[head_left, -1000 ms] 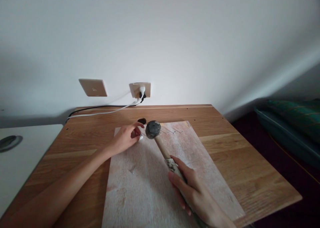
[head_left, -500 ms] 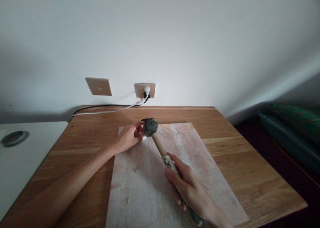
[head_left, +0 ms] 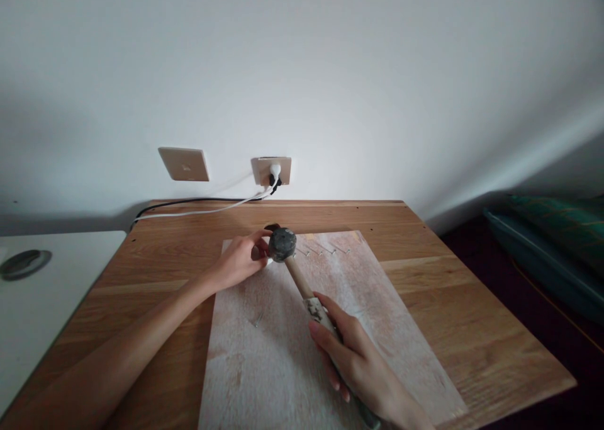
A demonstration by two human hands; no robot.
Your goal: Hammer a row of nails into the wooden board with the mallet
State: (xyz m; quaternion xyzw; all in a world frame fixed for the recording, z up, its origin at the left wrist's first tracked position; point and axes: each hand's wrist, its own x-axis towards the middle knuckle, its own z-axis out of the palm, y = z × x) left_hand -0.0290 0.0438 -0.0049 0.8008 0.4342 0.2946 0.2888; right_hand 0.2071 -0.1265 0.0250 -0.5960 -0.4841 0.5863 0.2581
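My right hand [head_left: 352,354] grips the wooden handle of a hammer [head_left: 298,275] whose dark round head hovers at the far left of a pale worn board [head_left: 377,304]. My left hand [head_left: 238,261] rests on the board just left of the hammer head, its fingers pinched together on something small that I cannot make out. A row of several small nails [head_left: 325,250] sticks out of the board just right of the head. One loose nail [head_left: 257,320] lies on the board nearer to me.
The board lies on a wooden table [head_left: 472,304] against a white wall. A wall socket [head_left: 271,170] holds plugs, and white and black cables [head_left: 198,207] run along the table's back edge. A white surface [head_left: 42,291] adjoins at left; dark green items [head_left: 552,241] lie right.
The hammer head has shifted slightly left and down, closer to my left fingers. My left hand has stayed in its pinch.
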